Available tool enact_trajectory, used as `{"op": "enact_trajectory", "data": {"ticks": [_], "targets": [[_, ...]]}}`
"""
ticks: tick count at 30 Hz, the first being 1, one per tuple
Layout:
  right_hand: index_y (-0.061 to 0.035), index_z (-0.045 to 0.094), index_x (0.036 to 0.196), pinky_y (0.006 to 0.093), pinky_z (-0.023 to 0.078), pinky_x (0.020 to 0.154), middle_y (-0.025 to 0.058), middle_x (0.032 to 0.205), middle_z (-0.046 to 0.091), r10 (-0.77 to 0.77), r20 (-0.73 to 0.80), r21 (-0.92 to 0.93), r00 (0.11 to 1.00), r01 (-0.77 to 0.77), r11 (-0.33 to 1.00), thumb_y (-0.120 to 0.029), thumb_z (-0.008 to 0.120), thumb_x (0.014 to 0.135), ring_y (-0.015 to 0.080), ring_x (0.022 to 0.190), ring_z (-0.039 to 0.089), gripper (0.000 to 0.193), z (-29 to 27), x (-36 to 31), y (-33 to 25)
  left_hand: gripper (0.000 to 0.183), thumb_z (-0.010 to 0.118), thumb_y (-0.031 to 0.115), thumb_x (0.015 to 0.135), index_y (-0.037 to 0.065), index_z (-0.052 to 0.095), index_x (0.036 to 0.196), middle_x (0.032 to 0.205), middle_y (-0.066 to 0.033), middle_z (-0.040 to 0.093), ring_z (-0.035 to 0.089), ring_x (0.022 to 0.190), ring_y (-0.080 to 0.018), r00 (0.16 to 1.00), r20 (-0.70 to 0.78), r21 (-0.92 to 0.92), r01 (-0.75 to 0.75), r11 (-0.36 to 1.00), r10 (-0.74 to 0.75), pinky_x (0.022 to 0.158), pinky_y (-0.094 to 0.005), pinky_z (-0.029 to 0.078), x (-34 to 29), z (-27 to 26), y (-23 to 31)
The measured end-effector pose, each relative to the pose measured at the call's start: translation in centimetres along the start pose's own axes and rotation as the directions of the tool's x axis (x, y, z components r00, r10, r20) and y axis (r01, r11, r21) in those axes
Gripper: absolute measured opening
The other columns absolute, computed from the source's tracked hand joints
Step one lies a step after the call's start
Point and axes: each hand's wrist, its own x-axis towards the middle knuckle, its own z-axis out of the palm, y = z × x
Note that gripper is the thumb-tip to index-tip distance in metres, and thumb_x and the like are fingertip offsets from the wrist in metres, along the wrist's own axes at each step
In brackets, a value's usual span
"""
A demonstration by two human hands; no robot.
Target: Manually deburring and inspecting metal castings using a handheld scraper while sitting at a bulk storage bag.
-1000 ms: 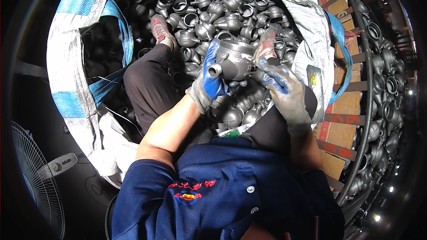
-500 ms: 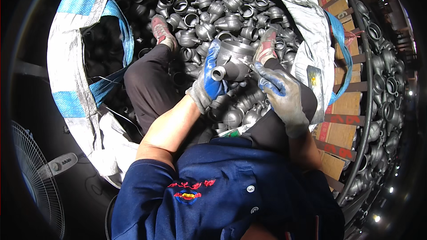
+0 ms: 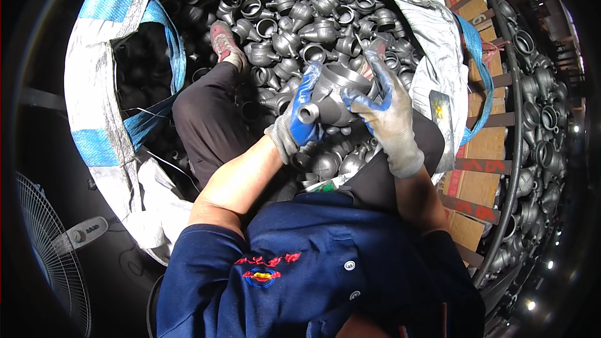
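Observation:
A dark grey threaded pipe fitting (image 3: 335, 97), with a wide threaded collar and a narrow side spout, is held up between my knees. My left hand (image 3: 300, 116), in a grey and blue coated glove, is closed round its left side beside the spout. My right hand (image 3: 389, 109), gloved alike, grips the right side, its thumb on the body and its forefinger raised past the rim. A thin pointed sliver shows by that fingertip; I cannot make out what it is. Below and beyond lie many similar grey fittings (image 3: 286, 44).
I sit with both feet among the fittings, inside a large white woven bulk bag (image 3: 94, 97) with blue straps (image 3: 166, 50). A fan (image 3: 53, 256) stands at the left. Slatted boards (image 3: 482, 169) and more fittings (image 3: 548, 156) lie along the right.
My right hand has moved up and in, from just off the fitting's right side to touching it. The fitting has tilted and shifted slightly right; my left hand still holds it.

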Motion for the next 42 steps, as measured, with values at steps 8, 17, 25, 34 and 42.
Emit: {"op": "enact_trajectory", "data": {"ticks": [8,17,25,34,42], "targets": [[0.0018,0.048,0.13,0.0248,0.046,0.087,0.008,0.116,0.059,0.146,0.149,0.641,0.978,-0.208,0.739,0.002,0.074,0.073,0.0112,0.098,0.055,0.063,0.4,0.0,1.0,0.051,0.038,0.044,0.097,0.004,0.044,0.129,0.114,-0.0133,0.059,0.064,0.094,-0.0224,0.994,0.068,-0.025,0.086,0.996,-0.084,0.069,-0.033,0.059,-0.2,-0.4,0.0],[-0.0004,0.047,0.132,0.0208,0.046,0.077,0.0023,0.099,0.059,0.181,0.219,0.745,0.959,-0.284,0.603,0.01,0.068,0.075,0.0088,0.081,0.052,0.061,0.2,-0.7,1.7,0.059,0.054,0.042,0.092,0.002,0.039,0.133,0.122,-0.0122,0.055,0.06,0.104,-0.0212,0.997,0.06,0.166,-0.048,0.985,0.038,0.079,-0.0328,0.056,-0.2,-0.3,-0.2],[0.0073,0.06,0.113,0.0229,0.047,0.079,0.0089,0.1,0.065,0.399,0.084,0.738,0.913,-0.325,0.591,-0.001,0.057,0.089,0.0111,0.085,0.06,0.025,-0.2,-3.3,2.1,0.062,0.041,0.052,0.095,0.002,0.042,0.133,0.126,-0.0154,0.054,0.059,0.107,-0.0239,0.999,0.009,-0.133,-0.042,0.99,0.043,0.091,-0.0344,0.051,0.5,0.3,0.6],[0.0072,0.044,0.131,0.0228,0.045,0.082,0.0091,0.112,0.06,0.075,0.088,0.529,0.993,-0.11,0.841,-0.001,0.052,0.091,0.0095,0.094,0.057,0.041,-0.5,-4.2,2.1,0.069,0.036,0.059,0.093,0.004,0.041,0.134,0.124,-0.0161,0.054,0.059,0.107,-0.0247,0.994,-0.012,0.01,-0.112,0.994,0.113,0.093,-0.0384,0.05,1.0,-0.6,0.4],[0.0047,0.046,0.131,0.0245,0.047,0.083,0.0113,0.108,0.061,0.239,0.202,0.652,0.95,-0.312,0.691,-0.006,0.063,0.087,0.0119,0.094,0.058,0.049,-0.2,-5.1,0.6,0.058,0.037,0.051,0.097,0.004,0.044,0.129,0.12,-0.0119,0.056,0.058,0.105,-0.0198,0.983,-0.034,0.134,-0.172,0.976,0.178,0.088,-0.0353,0.051,0.9,-0.8,0.1]]}}
